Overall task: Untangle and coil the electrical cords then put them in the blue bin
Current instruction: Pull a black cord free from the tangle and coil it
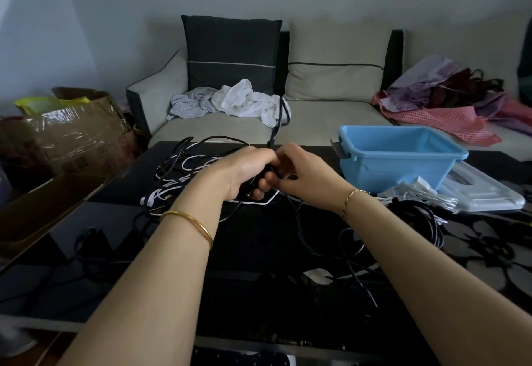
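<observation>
both hands hold one black cord (272, 138): the left hand (244, 174) curls tight round a small bunch of it, and the right hand (300, 172) pinches it just beside. the tangle (184, 169) of black and white cords lies on the dark table (259, 250) behind the left wrist, and the blue bin (400, 149) stands to the right. this looks like coiling, early on. next, slack must come free of the pile without tightening any knots.

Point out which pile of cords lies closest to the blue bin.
The white bundle, right at the blue bin's front; the black-and-white tangle lies farther left.
</observation>
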